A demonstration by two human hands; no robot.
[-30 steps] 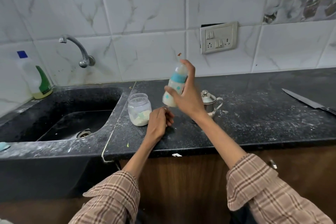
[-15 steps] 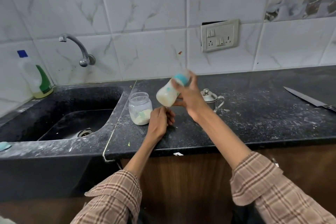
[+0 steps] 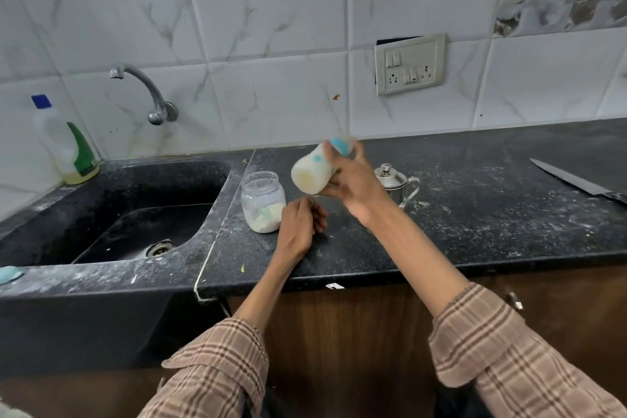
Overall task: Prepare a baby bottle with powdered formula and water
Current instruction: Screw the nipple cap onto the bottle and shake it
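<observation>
The black countertop [image 3: 475, 214] fills the middle band of the frame, dusted with pale powder, its right end running off the frame edge, and the dark sink [image 3: 135, 214] sits at centre left with part of its near wall cut off by shadow. At the far right a knife [image 3: 576, 180] lies on the counter, its handle cropped by the frame. Near the middle, the baby bottle [image 3: 314, 171] is tilted with its base toward the camera and is blurred, so its teat end and blue collar are hard to make out; milky liquid shows inside. The right hand [image 3: 353, 183] grips it, fingers curled round its upper part, held above the counter. Behind that hand a small steel pot [image 3: 393, 180] with a lid is partly hidden. Just left of the bottle stands the open formula jar [image 3: 263, 202], powder at its bottom with something greenish in it that I cannot identify. The left hand [image 3: 300, 224] rests on the counter beside the jar, fingers curled under; whether it holds anything cannot be told.
</observation>
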